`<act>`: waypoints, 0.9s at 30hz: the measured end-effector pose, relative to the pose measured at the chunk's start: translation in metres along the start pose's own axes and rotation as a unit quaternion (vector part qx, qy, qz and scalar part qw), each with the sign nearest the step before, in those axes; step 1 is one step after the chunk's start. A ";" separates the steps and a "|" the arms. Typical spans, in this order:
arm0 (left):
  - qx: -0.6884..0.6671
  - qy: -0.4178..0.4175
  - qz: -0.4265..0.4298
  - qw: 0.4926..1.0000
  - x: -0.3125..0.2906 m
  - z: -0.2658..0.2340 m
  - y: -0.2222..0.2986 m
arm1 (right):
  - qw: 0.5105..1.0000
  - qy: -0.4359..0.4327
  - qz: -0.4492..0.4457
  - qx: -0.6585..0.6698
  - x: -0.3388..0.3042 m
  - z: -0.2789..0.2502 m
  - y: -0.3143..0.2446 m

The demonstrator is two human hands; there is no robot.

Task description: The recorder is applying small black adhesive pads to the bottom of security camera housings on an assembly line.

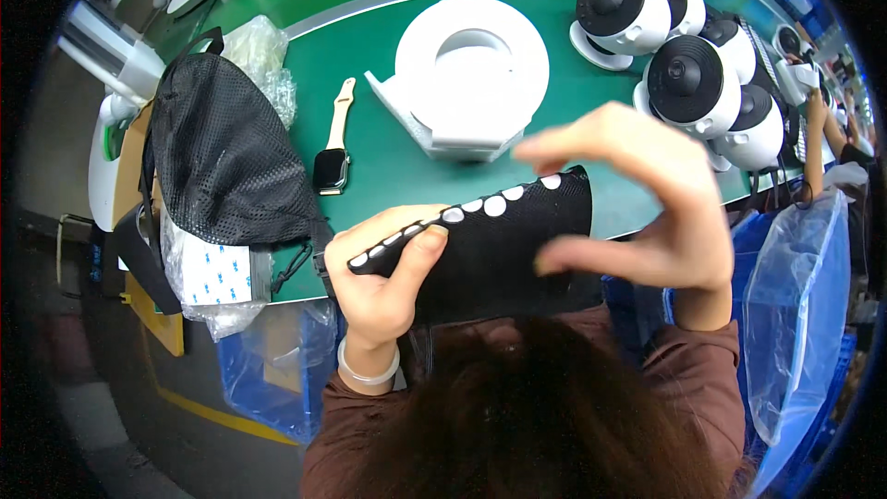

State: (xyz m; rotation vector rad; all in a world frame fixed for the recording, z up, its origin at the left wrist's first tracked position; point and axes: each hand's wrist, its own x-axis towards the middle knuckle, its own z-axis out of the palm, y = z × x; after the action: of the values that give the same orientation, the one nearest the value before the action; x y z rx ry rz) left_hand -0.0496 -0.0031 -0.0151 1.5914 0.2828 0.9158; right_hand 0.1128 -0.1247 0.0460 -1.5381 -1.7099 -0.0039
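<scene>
A black piece of mesh fabric [517, 263] with a row of white round dots along its upper edge lies in front of me. My left hand [383, 273] grips its left end, the thumb pressed over the dotted edge. Over the fabric's right end, my right hand [661, 194] is spread with thumb and fingers wide apart, slightly blurred. A fingertip of it is close to the last white dot; whether it touches cannot be told. Beyond the fabric stands a white round device [531, 65] with a ring-shaped top. A smartwatch [332, 169] with a pale strap lies left of it.
Several white-and-black round devices [684, 79] crowd the table's right side. At left are a black mesh bag [226, 152], bubble wrap [263, 55] and a white block with blue marks [215, 274]. Plastic-lined blue bins [799, 296] flank me below the table edge. Another person's arm [815, 143] shows far right.
</scene>
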 end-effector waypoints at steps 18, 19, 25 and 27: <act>0.079 0.043 -0.079 0.993 0.012 0.023 0.006 | 0.980 0.076 -0.017 -0.184 -0.018 0.016 0.017; 0.070 0.039 -0.070 0.994 0.013 0.024 0.004 | 0.982 0.065 0.004 -0.179 -0.016 0.016 0.018; 0.102 0.189 -0.098 0.972 0.008 0.013 -0.004 | 0.982 0.094 -0.076 -0.144 -0.016 0.024 -0.007; 0.275 0.065 0.114 0.953 0.018 0.008 -0.011 | 0.995 0.082 0.021 -0.053 -0.013 0.013 -0.014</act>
State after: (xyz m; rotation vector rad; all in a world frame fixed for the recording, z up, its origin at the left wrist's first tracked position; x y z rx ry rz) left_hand -0.0290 0.0047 -0.0177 2.1100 0.4851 1.1906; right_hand 0.0927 -0.1321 0.0372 -1.6056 -1.5686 -0.1981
